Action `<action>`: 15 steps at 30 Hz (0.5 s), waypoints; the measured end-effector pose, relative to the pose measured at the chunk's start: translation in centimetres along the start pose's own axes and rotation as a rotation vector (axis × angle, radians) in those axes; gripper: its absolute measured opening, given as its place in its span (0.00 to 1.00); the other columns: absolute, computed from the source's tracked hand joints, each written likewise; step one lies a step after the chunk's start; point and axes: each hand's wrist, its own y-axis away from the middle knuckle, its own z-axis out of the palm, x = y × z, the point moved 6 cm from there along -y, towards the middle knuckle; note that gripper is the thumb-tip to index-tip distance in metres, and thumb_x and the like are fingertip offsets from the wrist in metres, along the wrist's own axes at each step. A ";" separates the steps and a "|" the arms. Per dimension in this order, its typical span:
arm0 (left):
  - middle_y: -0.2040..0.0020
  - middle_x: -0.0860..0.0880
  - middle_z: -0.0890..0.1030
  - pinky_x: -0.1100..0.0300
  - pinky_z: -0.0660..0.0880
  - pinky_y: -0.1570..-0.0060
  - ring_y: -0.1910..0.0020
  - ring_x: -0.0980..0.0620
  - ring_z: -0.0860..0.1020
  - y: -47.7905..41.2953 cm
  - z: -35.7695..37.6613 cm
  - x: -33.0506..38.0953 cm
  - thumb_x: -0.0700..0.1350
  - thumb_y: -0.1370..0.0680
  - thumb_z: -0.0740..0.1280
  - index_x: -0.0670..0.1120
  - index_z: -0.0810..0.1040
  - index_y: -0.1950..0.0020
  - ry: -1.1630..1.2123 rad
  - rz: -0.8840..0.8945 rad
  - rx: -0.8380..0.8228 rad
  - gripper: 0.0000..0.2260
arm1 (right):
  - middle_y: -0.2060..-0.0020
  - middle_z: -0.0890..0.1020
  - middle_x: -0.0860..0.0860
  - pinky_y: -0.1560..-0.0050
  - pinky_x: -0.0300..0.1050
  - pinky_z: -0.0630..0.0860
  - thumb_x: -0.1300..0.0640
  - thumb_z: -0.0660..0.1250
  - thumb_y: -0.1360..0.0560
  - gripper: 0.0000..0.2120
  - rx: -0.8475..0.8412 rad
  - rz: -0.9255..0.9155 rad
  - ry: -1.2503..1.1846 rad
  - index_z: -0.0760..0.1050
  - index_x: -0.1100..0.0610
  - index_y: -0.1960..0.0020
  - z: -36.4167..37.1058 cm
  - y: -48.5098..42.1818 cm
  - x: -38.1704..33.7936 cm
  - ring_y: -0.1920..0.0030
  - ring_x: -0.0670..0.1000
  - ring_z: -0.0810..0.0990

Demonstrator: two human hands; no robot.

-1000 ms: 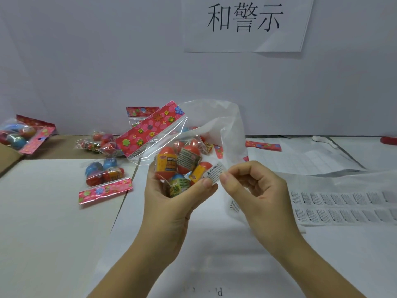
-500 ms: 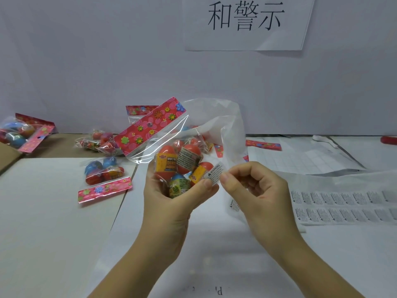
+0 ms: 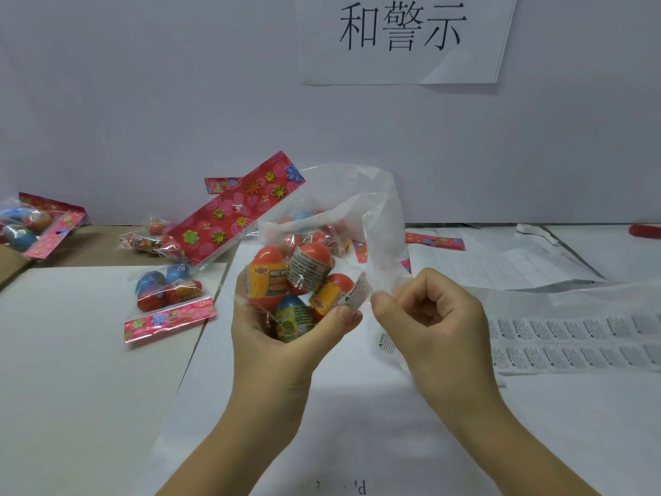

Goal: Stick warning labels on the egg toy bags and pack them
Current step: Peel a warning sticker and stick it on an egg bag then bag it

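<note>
At the far left edge, one egg toy bag (image 3: 27, 225) with a pink flowery top lies on a brown part of the worktop (image 3: 89, 370); a little to the right, a second small bag (image 3: 150, 239) of eggs lies near the wall; in front of it, a third bag (image 3: 168, 298) with blue and red eggs lies flat on white paper, its pink strip toward the camera.

In the middle, the left hand (image 3: 282, 338) is curled around a fourth bag (image 3: 286, 281), holding it up above the worktop; four eggs can be counted in this bag, three red and one blue; its red flowery top (image 3: 239, 213) leans up and to the left; the left thumb presses on one small white warning label (image 3: 356, 295) at the bag's right side.

Just beside it, the right hand (image 3: 432, 327) is curled up with thumb and first finger pinched at the edge of the label; a big clear plastic bag (image 3: 354, 209) stands open behind both hands, with more egg bags inside, too blurry to count.

On the right, two long rows of warning labels (image 3: 572, 341) lie on the worktop; behind them lies one white sheet with empty squares (image 3: 500, 259); one red thing (image 3: 645, 230) pokes in at the far right edge.

On the wall above hangs one paper sign (image 3: 400, 37) with three big black characters.
</note>
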 end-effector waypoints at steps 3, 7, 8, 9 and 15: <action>0.49 0.46 0.85 0.48 0.83 0.53 0.49 0.42 0.84 -0.2 0.0 -0.1 0.43 0.47 0.79 0.52 0.75 0.41 0.025 -0.035 -0.018 0.35 | 0.69 0.77 0.49 0.67 0.42 0.76 0.45 0.71 0.38 0.12 -0.016 0.038 -0.161 0.72 0.51 0.64 -0.1 -0.4 0.2 0.66 0.55 0.78; 0.49 0.42 0.85 0.52 0.82 0.58 0.51 0.40 0.84 -0.1 0.5 -0.5 0.39 0.43 0.80 0.48 0.74 0.38 0.038 -0.076 -0.094 0.35 | 0.64 0.80 0.50 0.71 0.42 0.78 0.39 0.76 0.35 0.16 -0.218 0.097 -0.185 0.78 0.47 0.55 1.3 -0.4 0.2 0.64 0.52 0.80; 0.49 0.43 0.85 0.53 0.82 0.58 0.51 0.40 0.84 -0.1 0.5 -0.5 0.37 0.43 0.80 0.48 0.75 0.38 0.038 -0.080 -0.101 0.35 | 0.65 0.80 0.50 0.71 0.42 0.78 0.39 0.74 0.33 0.15 -0.251 0.088 -0.163 0.79 0.49 0.55 1.5 -0.3 0.0 0.66 0.50 0.80; 0.50 0.43 0.85 0.54 0.82 0.59 0.52 0.40 0.85 -0.1 0.5 -0.6 0.36 0.43 0.80 0.49 0.75 0.39 0.041 -0.082 -0.099 0.34 | 0.66 0.80 0.50 0.70 0.42 0.79 0.41 0.71 0.32 0.14 -0.266 0.076 -0.159 0.80 0.51 0.56 1.6 -0.3 0.0 0.67 0.49 0.80; 0.51 0.42 0.85 0.55 0.82 0.62 0.53 0.40 0.85 -0.3 0.4 -0.7 0.35 0.44 0.81 0.48 0.74 0.39 0.091 -0.130 -0.083 0.35 | 0.64 0.81 0.55 0.71 0.43 0.79 0.44 0.65 0.30 0.14 -0.265 0.131 -0.244 0.81 0.52 0.55 1.5 -0.4 0.5 0.68 0.49 0.80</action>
